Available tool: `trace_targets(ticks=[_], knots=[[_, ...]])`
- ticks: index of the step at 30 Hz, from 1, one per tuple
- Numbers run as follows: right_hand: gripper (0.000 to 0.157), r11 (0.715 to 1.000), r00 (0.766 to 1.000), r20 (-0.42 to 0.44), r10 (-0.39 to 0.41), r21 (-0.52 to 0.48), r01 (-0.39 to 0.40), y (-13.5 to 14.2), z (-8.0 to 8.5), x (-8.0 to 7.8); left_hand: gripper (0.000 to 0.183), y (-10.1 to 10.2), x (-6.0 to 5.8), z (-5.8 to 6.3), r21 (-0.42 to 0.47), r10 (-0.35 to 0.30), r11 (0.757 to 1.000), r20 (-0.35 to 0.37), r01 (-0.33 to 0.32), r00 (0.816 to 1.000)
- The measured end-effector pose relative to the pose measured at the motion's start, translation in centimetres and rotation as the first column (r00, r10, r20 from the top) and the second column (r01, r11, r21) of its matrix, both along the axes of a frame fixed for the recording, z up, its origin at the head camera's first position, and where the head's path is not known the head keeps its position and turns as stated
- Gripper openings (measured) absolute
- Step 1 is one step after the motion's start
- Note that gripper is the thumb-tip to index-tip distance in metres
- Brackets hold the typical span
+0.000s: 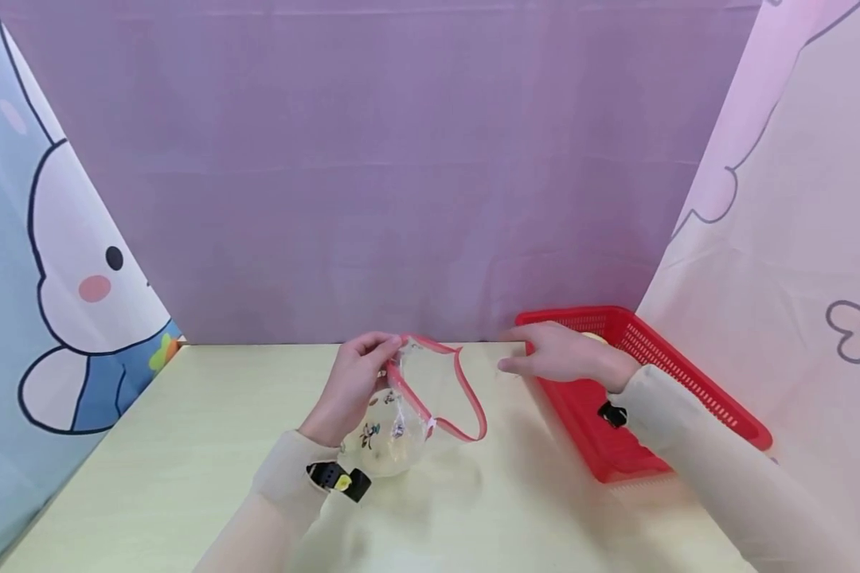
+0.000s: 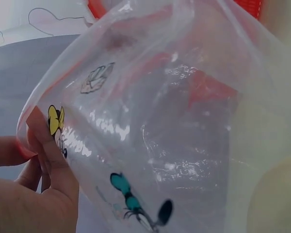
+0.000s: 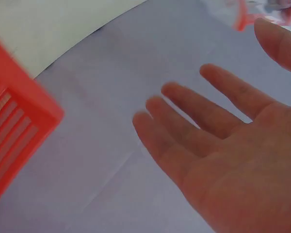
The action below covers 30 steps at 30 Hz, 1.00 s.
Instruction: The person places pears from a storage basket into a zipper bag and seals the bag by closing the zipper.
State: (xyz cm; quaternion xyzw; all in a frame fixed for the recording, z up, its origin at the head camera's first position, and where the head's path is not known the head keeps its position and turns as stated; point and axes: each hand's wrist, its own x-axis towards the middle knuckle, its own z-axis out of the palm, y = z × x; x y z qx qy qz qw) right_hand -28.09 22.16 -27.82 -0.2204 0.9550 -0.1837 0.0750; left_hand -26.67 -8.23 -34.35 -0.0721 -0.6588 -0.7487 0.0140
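My left hand [image 1: 351, 383] pinches the rim of a clear plastic bag [image 1: 383, 450] between thumb and fingers. Red edging [image 1: 474, 398] runs round the bag's mouth, which gapes toward the right. Small cartoon figures are printed on its film, among them a teal-and-black one [image 2: 126, 194] in the left wrist view. A pale rounded shape [image 2: 279, 199] shows low at the right of that view. To the right, my right hand [image 1: 562, 352] hovers over the left rim of a red basket [image 1: 695, 374]. Its fingers are spread and the palm [image 3: 242, 160] holds nothing.
Inside the basket, a pale item [image 1: 593, 337] shows partly behind the right hand. The basket stands at the right of the light wooden table [image 1: 208, 446]. A purple cloth [image 1: 373, 175] hangs at the back, with printed curtains [image 1: 79, 239] on both sides.
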Motion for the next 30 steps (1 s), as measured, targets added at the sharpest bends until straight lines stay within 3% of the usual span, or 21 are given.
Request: trace_targets(ticks=[7,15,20,30], knots=[[0.077,0.998,0.997,-0.049,-0.057,0.013,0.057,2.2,-1.5,-2.2,0.021,0.0,0.1,0.1,-0.009,0.002,1.0,0.003,-0.002,1.0],[0.094,0.987,0.979,-0.139,-0.151,0.03,0.156,4.7,-3.8,-4.7,0.021,0.1,-0.2,0.3,0.006,-0.009,1.0,-0.004,0.009,1.0],[0.092,0.981,0.966,-0.192,-0.173,0.056,0.187,6.2,-5.4,-6.4,0.02,0.2,-0.2,0.3,0.004,-0.004,1.0,-0.008,0.004,1.0],[0.095,0.966,0.96,-0.126,-0.252,0.028,0.257,9.2,-7.4,-8.7,0.024,0.3,0.1,-0.1,-0.005,-0.003,1.0,-0.007,0.003,1.0]])
